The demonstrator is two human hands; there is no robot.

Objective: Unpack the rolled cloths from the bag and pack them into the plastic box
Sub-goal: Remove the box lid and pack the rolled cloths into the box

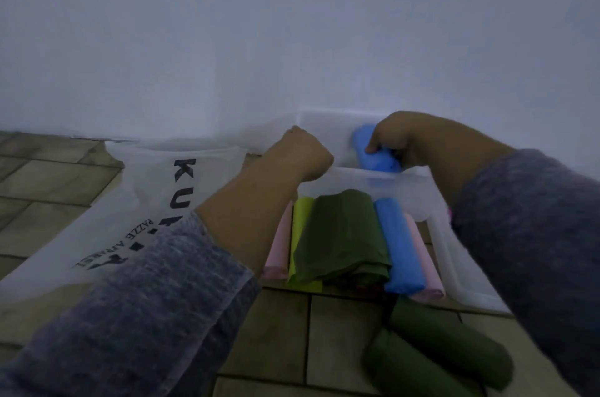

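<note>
Packing step in hand: the right hand [399,136] is curled round a blue roll [373,153], holding it inside the plastic box [324,119] at 1 o'clock, close to the wall [292,23]. Judged: this roll is about to be set down. The next move calls for letting go and reaching for another.

The left hand [302,153] sits with curled fingers at the box's near-left rim; whether it grips the rim cannot be told. Five rolls [341,234] lie side by side just before the box at 6 o'clock, and two dark green rolls [448,351] lie on the tiled floor [58,175] at 5 o'clock. The bag [146,188] lies flat at 9 o'clock. The box's near wall stands in the way, so each roll must be lifted over it.
</note>
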